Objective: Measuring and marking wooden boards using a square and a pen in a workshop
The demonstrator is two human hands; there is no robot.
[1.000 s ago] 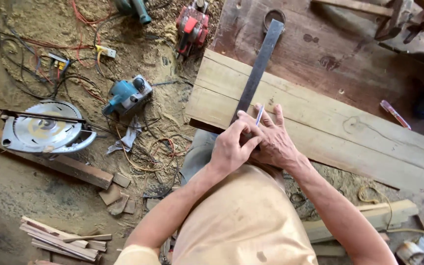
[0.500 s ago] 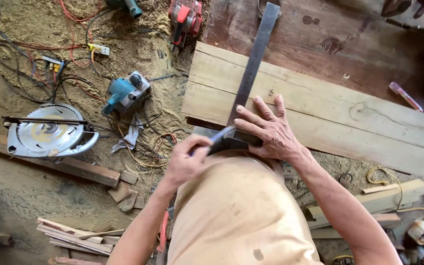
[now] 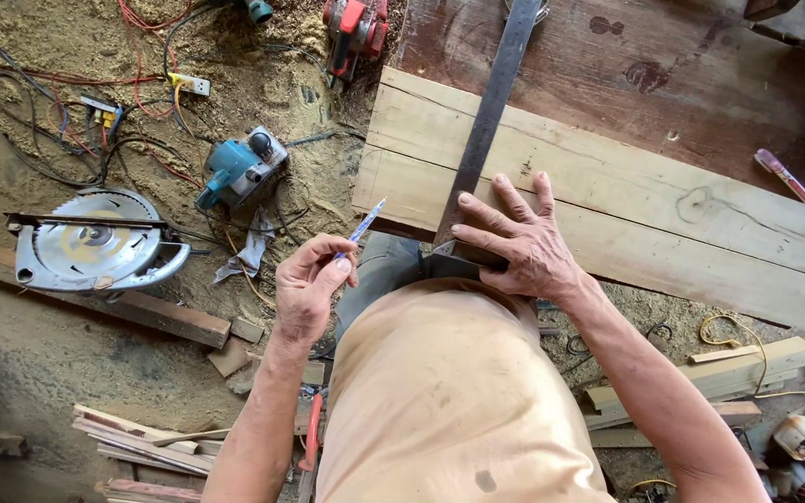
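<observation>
**A:** Nearest in, the left hand (image 3: 314, 284) is being kept curled, with a slim blue-and-white pen (image 3: 363, 222) being pinched between thumb and fingertips. Its tip is being pointed up and away, over the sawdust-covered floor (image 3: 39, 373) and just short of the plank's end.

**B:** And the right hand (image 3: 519, 247) is being spread flat, fingers fanned, and pressed down on the heel of a long dark steel carpenter's square (image 3: 488, 121). The blade is being held straight across the pale rough-sawn wooden plank (image 3: 626, 210).

**A:** So the square is being judged as set and pinned, while the marking looks not yet done. No drawn line is being seen along the blade, and the pen is being held off the wood.

**B:** Textures now: the plank's grain is being shown open and light, with a knot ring to the right. The steel is being seen dull and grey.

**A:** Out left, a toothed circular saw with a silver guard (image 3: 95, 244) is being left flat on the sawdust beside a dark timber length. Beyond it a teal electric planer (image 3: 239, 168) is being left among tangled red and black cables (image 3: 76, 121).

**B:** Farther off, a dark stained wooden board (image 3: 663, 65) is being seen behind the plank, with a thin pink marker (image 3: 783, 175) being left on it. A red power tool (image 3: 356, 23) is being cut off at the top edge.
</observation>
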